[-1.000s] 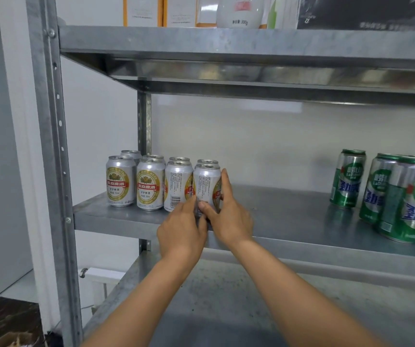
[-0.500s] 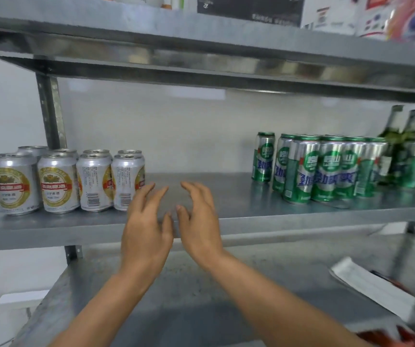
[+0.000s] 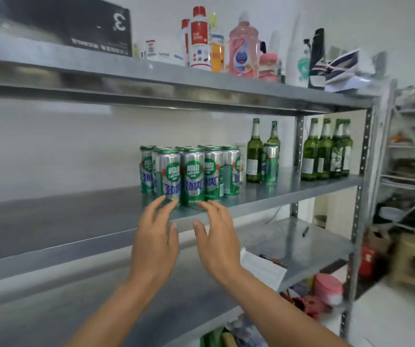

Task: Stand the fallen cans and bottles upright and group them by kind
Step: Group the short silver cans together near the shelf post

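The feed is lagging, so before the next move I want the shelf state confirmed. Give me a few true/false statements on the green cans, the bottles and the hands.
1. The cluster of green cans stands upright. True.
2. Both hands grip cans. False: the left hand and the right hand are open and hold nothing, just in front of the cluster.
3. A lone green can stands apart from the cluster, beside two green bottles. True.
4. All the bottles form one group. False: those two stand apart from the other bottles farther right.
5. One bottle lies on its side. False: all in view stand upright.
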